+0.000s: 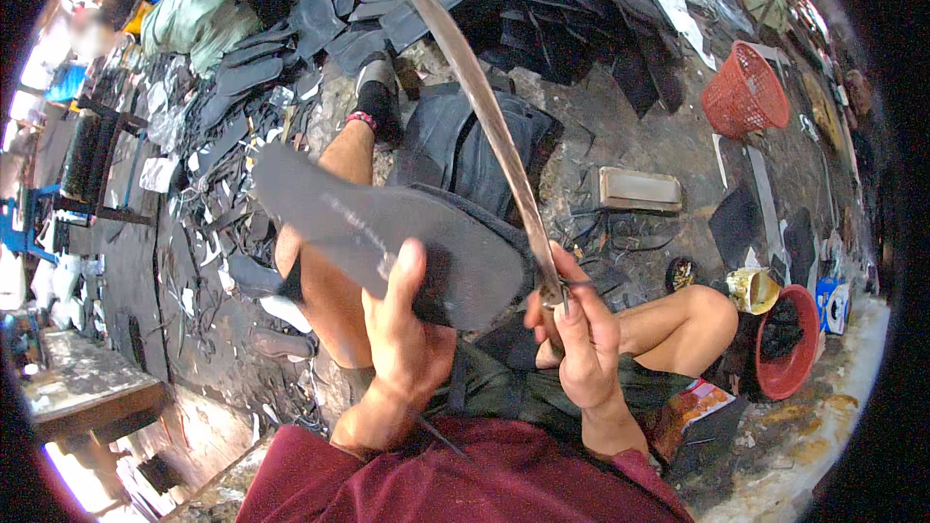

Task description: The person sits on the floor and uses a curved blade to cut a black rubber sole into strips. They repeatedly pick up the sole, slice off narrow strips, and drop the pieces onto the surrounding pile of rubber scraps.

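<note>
My left hand [402,334] grips a dark grey shoe sole [441,257], thumb on its flat face and the other fingers hidden beneath. The sole points up and to the left over my leg, with chalky marks along its middle. A second dark layer shows along its far edge. In my right hand [588,344] is a long, curved knife [481,102], its worn blade pointing up and away to the left. My fingers close around its handle, which is mostly covered. The blade stands just right of the sole's wide end, apart from its middle.
Black sole-shaped pieces [572,15] lie heaped at the far side, and dark scraps [199,261] litter the left floor. To the right are a red basket [741,92], a pale rectangular block [639,190], a tin [753,290] and a red basin [787,368]. A wooden bench [87,392] stands lower left.
</note>
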`<action>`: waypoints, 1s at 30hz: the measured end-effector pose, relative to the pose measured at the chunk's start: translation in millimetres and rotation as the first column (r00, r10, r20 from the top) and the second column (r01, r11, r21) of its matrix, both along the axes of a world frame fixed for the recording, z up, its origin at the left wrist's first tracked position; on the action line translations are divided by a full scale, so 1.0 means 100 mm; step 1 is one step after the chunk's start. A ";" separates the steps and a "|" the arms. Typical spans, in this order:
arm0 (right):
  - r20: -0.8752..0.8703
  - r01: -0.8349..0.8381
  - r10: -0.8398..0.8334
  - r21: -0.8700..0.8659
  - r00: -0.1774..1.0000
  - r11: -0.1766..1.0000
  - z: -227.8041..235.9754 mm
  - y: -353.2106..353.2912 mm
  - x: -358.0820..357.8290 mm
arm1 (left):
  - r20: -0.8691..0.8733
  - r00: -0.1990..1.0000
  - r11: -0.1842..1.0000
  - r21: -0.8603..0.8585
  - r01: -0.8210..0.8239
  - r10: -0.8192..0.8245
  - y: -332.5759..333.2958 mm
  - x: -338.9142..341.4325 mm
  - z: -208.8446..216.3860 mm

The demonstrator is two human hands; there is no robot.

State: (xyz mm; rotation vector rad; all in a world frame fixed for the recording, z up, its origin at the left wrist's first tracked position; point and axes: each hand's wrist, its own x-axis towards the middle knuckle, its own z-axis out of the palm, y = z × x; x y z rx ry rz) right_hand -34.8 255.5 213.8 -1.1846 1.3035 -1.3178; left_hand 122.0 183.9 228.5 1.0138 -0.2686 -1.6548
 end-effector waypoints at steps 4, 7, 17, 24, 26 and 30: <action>-0.012 0.096 -0.096 0.120 0.995 0.988 -0.27 0.45 -0.06 | -0.023 0.997 0.997 0.025 0.074 -0.073 -0.14 -0.09 -0.06; -0.398 0.150 -0.158 -0.051 0.904 0.987 -0.46 0.82 -0.19 | -0.062 0.997 0.995 0.086 0.054 -0.049 -0.11 -0.01 -0.21; -0.585 0.045 -0.026 0.019 0.811 0.999 -0.28 0.71 -0.23 | 0.020 0.983 0.983 0.030 0.180 -0.180 0.03 0.23 -0.55; -0.659 -0.108 0.073 -0.013 0.748 0.994 -0.29 -0.02 -0.03 | 0.314 0.917 0.968 0.034 0.249 -0.247 0.16 0.32 -0.57; -0.652 -0.146 0.060 -0.078 0.756 0.986 -0.31 -0.21 0.04 | 0.324 0.899 0.955 0.059 0.292 -0.295 0.17 0.33 -0.53; -0.518 -0.094 -0.014 -0.180 0.855 0.979 -0.38 -0.37 0.05 | 0.239 0.893 0.918 -0.018 0.397 -0.382 0.23 0.45 -0.71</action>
